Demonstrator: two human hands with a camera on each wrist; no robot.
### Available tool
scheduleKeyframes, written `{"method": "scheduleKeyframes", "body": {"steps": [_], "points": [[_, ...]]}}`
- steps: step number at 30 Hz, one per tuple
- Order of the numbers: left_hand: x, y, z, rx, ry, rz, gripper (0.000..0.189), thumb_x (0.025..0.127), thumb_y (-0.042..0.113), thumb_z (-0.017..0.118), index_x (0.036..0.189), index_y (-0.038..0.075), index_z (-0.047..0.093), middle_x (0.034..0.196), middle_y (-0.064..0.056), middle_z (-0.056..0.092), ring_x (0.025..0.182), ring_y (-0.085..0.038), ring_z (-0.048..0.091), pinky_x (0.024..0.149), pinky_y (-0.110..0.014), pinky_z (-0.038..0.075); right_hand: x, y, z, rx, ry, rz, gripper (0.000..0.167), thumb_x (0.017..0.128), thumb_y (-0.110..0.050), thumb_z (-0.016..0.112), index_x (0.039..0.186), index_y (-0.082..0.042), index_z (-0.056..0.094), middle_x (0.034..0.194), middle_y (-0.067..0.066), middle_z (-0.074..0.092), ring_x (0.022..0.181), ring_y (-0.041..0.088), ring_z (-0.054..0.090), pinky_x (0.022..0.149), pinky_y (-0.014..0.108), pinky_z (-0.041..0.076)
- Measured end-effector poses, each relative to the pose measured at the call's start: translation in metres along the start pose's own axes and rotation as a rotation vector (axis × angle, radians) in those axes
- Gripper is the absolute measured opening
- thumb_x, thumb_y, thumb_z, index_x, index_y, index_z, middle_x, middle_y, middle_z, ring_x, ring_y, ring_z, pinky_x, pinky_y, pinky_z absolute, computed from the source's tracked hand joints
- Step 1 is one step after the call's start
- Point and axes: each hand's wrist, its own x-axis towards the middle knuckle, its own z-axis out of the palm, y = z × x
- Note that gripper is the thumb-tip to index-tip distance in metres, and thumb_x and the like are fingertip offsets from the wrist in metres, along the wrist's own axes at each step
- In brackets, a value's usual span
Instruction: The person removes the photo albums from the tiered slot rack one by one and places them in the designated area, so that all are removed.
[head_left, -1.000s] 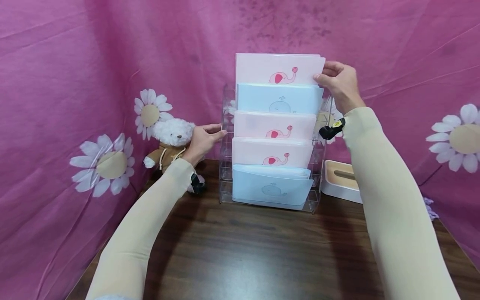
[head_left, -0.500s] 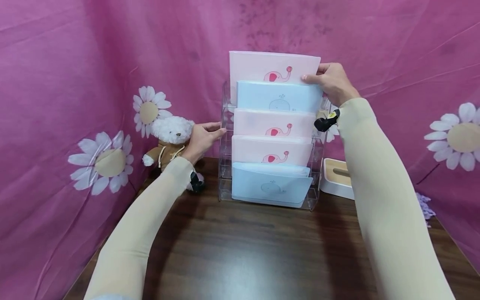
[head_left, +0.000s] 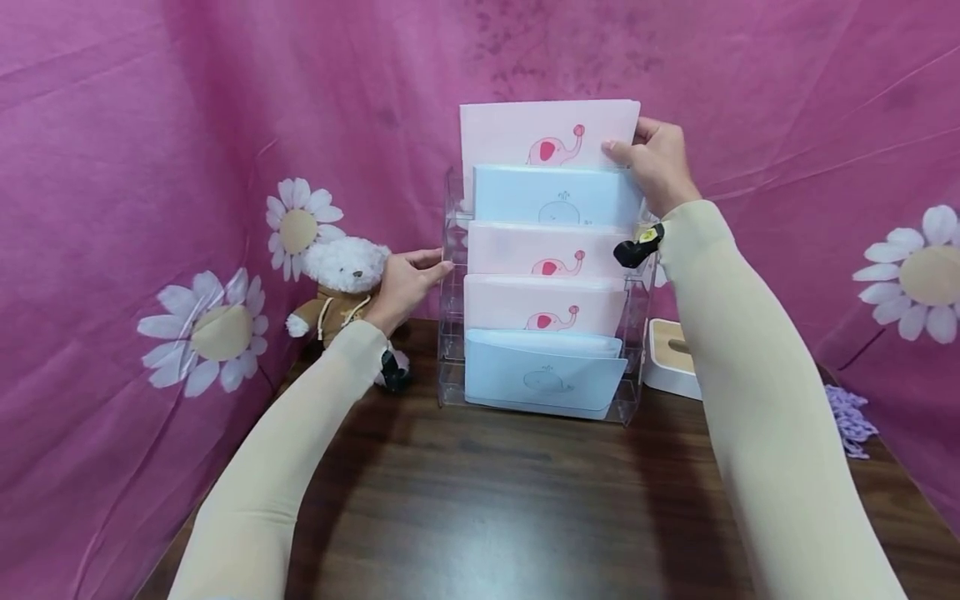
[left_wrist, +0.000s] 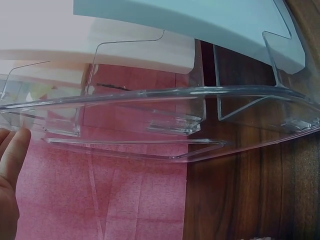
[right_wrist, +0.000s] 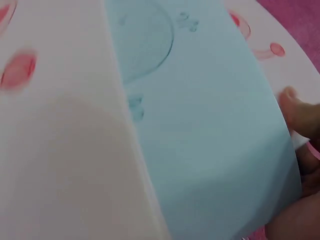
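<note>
My right hand [head_left: 660, 163] pinches the right edge of the rear pink folder [head_left: 504, 133], thumb in front and fingers behind. This folder has a red elephant drawing and stands tallest, at the back of a clear acrylic tiered rack [head_left: 452, 367]. In front of it comes a blue whale folder [head_left: 510, 196], seen close up in the right wrist view, then two pink elephant folders [head_left: 495, 248] and a blue folder [head_left: 495, 379] at the bottom. My left hand [head_left: 405, 287] touches the rack's left side with extended fingers; its fingertips [left_wrist: 21, 137] show beside the transparent side panel.
A white teddy bear [head_left: 345, 265] in a brown top sits behind my left hand. Right of the rack is a white box with a slotted wooden lid [head_left: 667, 358], partly behind my sleeve. A purple crocheted piece [head_left: 851, 421] lies farther right. Pink flowered cloth [head_left: 390, 67] surrounds the wooden table [head_left: 480, 500].
The rear pink folder has shifted slightly left and up, with my right hand moving left along with it. My left hand has stayed at the rack's side.
</note>
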Motion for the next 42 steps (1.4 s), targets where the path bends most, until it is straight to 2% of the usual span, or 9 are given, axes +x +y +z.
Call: {"method": "scheduleKeyframes", "body": {"steps": [3,6,11,14,19,21,26,36,42], "points": [[-0.001,0.002,0.001,0.023,0.002,0.004,0.045,0.089,0.019,0.079,0.13,0.004,0.069,0.125,-0.018,0.072,0.104,-0.026,0.074,0.083,-0.024,0.061,0.0,0.0,0.003,0.072,0.055,-0.012,0.043,0.091,-0.013,0.076,0.133,-0.018,0.068,0.108,-0.004,0.071,0.094,0.011,0.063,0.092,0.027,0.052],[-0.002,0.004,0.003,0.042,0.004,0.005,0.044,0.09,0.019,0.079,0.13,0.004,0.069,0.125,-0.018,0.072,0.104,-0.026,0.074,0.082,-0.024,0.061,0.0,0.0,0.003,0.101,0.088,-0.015,0.041,0.091,-0.011,0.076,0.131,-0.017,0.07,0.106,-0.004,0.071,0.094,0.011,0.063,0.098,0.03,0.049],[-0.004,0.004,0.004,0.038,0.004,-0.01,0.044,0.09,0.019,0.078,0.131,0.005,0.068,0.126,-0.017,0.072,0.108,-0.029,0.073,0.088,-0.031,0.061,0.001,-0.004,0.002,0.122,0.114,-0.032,0.035,0.089,-0.01,0.077,0.124,-0.015,0.074,0.093,-0.006,0.07,0.087,0.01,0.064,0.093,0.029,0.05],[-0.003,0.003,0.004,0.041,-0.007,-0.007,0.044,0.091,0.021,0.078,0.131,0.007,0.068,0.127,-0.016,0.072,0.108,-0.028,0.073,0.087,-0.03,0.061,0.001,-0.01,-0.002,0.157,0.145,-0.049,0.03,0.088,-0.008,0.079,0.117,-0.013,0.077,0.089,-0.006,0.07,0.085,0.011,0.065,0.093,0.028,0.051],[-0.001,0.004,0.006,0.044,-0.006,-0.006,0.043,0.09,0.024,0.078,0.131,0.01,0.069,0.127,-0.013,0.072,0.104,-0.019,0.074,0.085,-0.025,0.06,0.001,-0.022,-0.007,0.209,0.194,-0.059,0.026,0.087,-0.007,0.079,0.112,-0.014,0.079,0.092,-0.006,0.07,0.091,0.012,0.065,0.101,0.029,0.051],[-0.001,0.004,0.005,0.035,-0.004,-0.011,0.043,0.09,0.023,0.079,0.13,0.01,0.07,0.128,-0.014,0.072,0.105,-0.02,0.074,0.086,-0.025,0.06,0.001,-0.024,-0.006,0.245,0.219,-0.057,0.024,0.088,-0.006,0.078,0.11,-0.013,0.08,0.094,-0.006,0.07,0.091,0.011,0.065,0.101,0.029,0.05],[-0.002,0.005,0.003,0.032,0.0,-0.004,0.045,0.09,0.023,0.079,0.131,0.007,0.069,0.128,-0.016,0.071,0.11,-0.027,0.073,0.087,-0.027,0.06,-0.001,-0.027,-0.005,0.318,0.284,-0.066,0.016,0.09,-0.005,0.075,0.103,-0.012,0.08,0.094,-0.005,0.069,0.088,0.01,0.064,0.097,0.026,0.051],[-0.002,0.004,0.004,0.039,0.008,-0.003,0.041,0.09,0.02,0.079,0.128,0.007,0.071,0.126,-0.016,0.072,0.104,-0.02,0.075,0.086,-0.026,0.06,-0.004,-0.03,-0.009,0.493,0.39,-0.153,0.008,0.09,-0.002,0.073,0.093,-0.007,0.078,0.089,-0.002,0.064,0.085,0.01,0.061,0.088,0.022,0.051],[-0.004,0.004,0.008,0.027,0.008,0.003,0.041,0.09,0.021,0.079,0.127,0.007,0.071,0.123,-0.016,0.074,0.103,-0.019,0.075,0.085,-0.025,0.06,-0.004,-0.042,-0.023,0.649,0.444,-0.14,0.007,0.088,0.003,0.074,0.083,-0.002,0.076,0.084,0.001,0.063,0.076,0.011,0.062,0.077,0.021,0.053]]}}
